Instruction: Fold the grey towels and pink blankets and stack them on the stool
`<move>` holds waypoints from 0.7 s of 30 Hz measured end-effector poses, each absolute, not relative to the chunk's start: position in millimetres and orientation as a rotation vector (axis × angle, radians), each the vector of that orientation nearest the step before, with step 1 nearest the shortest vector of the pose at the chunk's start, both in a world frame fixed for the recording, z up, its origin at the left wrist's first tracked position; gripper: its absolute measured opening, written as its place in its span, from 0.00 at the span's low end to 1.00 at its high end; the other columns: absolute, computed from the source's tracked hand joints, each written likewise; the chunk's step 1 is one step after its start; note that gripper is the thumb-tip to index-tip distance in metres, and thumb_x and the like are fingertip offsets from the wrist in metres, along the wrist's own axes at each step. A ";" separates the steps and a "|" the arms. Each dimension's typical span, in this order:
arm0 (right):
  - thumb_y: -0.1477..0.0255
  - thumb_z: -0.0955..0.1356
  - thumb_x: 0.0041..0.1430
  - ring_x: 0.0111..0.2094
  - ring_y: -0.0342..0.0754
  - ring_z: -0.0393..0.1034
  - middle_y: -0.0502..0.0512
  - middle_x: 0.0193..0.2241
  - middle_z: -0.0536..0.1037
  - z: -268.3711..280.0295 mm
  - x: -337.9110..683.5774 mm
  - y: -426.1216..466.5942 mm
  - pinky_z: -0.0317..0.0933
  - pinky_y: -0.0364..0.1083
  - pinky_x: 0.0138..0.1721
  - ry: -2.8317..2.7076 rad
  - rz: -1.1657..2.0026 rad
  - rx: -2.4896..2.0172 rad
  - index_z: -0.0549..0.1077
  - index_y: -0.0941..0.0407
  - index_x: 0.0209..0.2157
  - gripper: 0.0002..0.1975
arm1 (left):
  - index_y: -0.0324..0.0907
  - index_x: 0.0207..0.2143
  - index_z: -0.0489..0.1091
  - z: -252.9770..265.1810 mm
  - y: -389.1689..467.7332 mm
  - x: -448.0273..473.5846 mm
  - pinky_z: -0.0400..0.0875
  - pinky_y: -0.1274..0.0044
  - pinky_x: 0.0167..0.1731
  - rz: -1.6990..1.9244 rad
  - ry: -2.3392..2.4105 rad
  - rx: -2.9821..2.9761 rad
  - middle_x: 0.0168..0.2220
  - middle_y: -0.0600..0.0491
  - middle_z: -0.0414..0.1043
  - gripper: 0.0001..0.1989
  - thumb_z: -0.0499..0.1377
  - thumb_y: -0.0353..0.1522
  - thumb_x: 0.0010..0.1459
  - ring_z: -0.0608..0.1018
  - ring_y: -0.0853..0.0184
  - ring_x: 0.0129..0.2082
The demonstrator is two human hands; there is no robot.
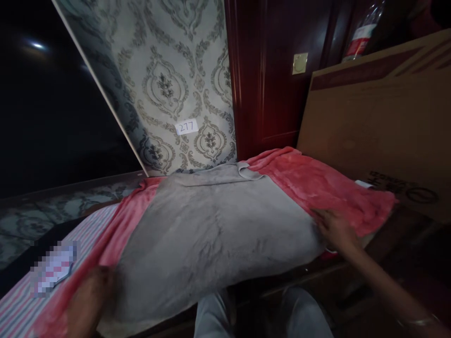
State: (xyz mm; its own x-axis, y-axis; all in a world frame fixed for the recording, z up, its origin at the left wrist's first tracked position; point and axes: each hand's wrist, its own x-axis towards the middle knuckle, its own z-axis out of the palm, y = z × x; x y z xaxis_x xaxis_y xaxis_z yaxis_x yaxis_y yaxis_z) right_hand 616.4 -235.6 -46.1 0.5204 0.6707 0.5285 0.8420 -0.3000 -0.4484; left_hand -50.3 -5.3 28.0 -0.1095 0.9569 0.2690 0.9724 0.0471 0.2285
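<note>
A grey cloth (218,225) with a soft, plush look lies spread over a pink-red blanket (317,183), its far edge folded over near the wall. My left hand (89,298), blurred, is closed at the cloth's near left edge, where it meets the blanket. At the right edge, the fingers of my right hand (333,230) are bent around the border of the same cloth. Wrinkles run across the cloth's middle and near part. The fingertips of both hands are partly hidden or smeared.
A striped cloth (21,300) lies at the left, below a dark screen (59,103). Patterned wallpaper with a paper label "277" (187,126) stands behind. At the right are a large cardboard box (380,117), a plastic bottle (361,40) and a dark red door (275,94).
</note>
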 end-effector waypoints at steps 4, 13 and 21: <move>0.68 0.62 0.62 0.52 0.60 0.73 0.65 0.50 0.79 -17.2 577.3 -184.6 0.67 0.61 0.56 -1.471 -0.261 -1.915 0.77 0.55 0.53 0.22 | 0.30 0.58 0.69 47.6 17.8 34.7 0.72 0.63 0.53 -0.498 -1.967 -2.289 0.56 0.34 0.75 0.33 0.47 0.44 0.60 0.77 0.49 0.56; 0.64 0.62 0.68 0.72 0.61 0.47 0.58 0.71 0.55 -24.8 510.8 -121.1 0.47 0.68 0.67 -1.965 0.122 -1.977 0.61 0.47 0.69 0.29 | 0.35 0.69 0.57 52.3 84.1 268.7 0.57 0.64 0.67 -0.102 -1.418 -2.847 0.71 0.37 0.52 0.33 0.48 0.42 0.67 0.58 0.55 0.71; 0.72 0.66 0.61 0.48 0.58 0.76 0.61 0.48 0.81 20.4 561.5 -72.3 0.69 0.58 0.53 -1.600 0.387 -1.798 0.77 0.56 0.55 0.21 | 0.41 0.70 0.56 11.1 94.4 305.0 0.49 0.50 0.68 -0.137 -1.354 -2.751 0.73 0.41 0.49 0.31 0.43 0.42 0.69 0.53 0.50 0.73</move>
State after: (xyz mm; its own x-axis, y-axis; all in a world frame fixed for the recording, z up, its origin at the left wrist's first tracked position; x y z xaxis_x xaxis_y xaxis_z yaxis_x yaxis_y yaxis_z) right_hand 561.5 -72.3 20.4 0.1963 0.9559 0.2186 0.7502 -0.0028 -0.6612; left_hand 305.0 94.4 11.1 0.6075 0.7864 0.1118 0.7929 -0.6088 -0.0260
